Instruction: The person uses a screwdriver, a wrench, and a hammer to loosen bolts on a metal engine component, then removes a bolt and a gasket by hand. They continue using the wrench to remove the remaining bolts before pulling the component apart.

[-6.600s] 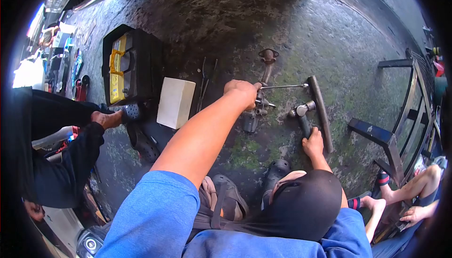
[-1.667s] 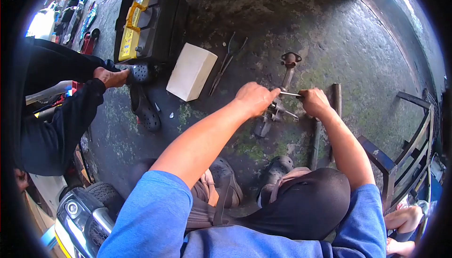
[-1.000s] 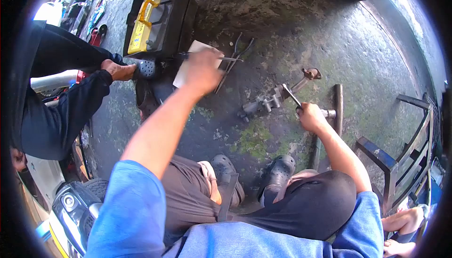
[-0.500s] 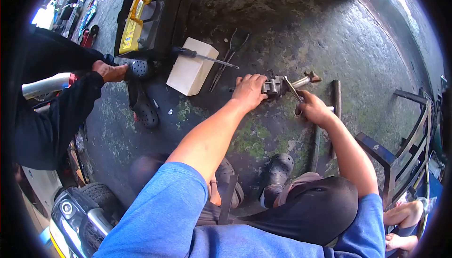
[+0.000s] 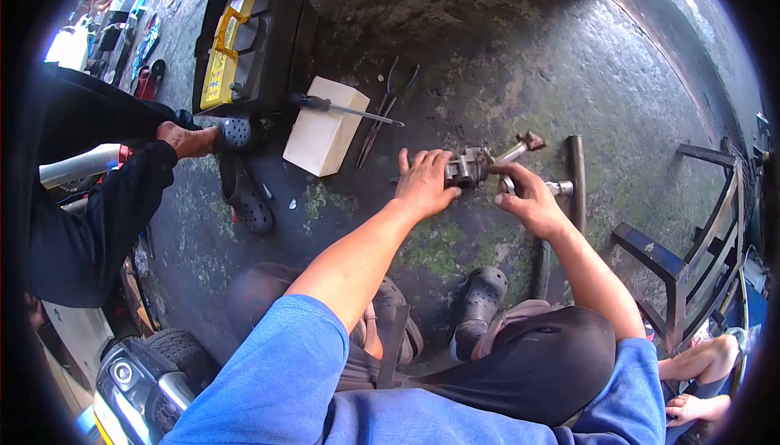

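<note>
A grey metal part [image 5: 470, 166] with a rusty end piece [image 5: 529, 140] lies on the dark concrete in front of me. My left hand [image 5: 422, 183] holds its left end, fingers spread over it. My right hand [image 5: 530, 200] grips the right side, fingertips on the shaft. A steel pipe [image 5: 577, 175] and a short metal-headed tool [image 5: 559, 188] lie just right of my right hand.
A screwdriver [image 5: 345, 109] rests across a white block [image 5: 321, 128], with pliers [image 5: 388, 106] beside it and a car battery [image 5: 244, 43] behind. A person in dark clothes at left touches a black clog [image 5: 233, 131]. A metal frame [image 5: 691, 242] stands at right.
My left hand laid the screwdriver on the white block, then came back to the metal part. The part has been turned. My right hand has moved up onto it.
</note>
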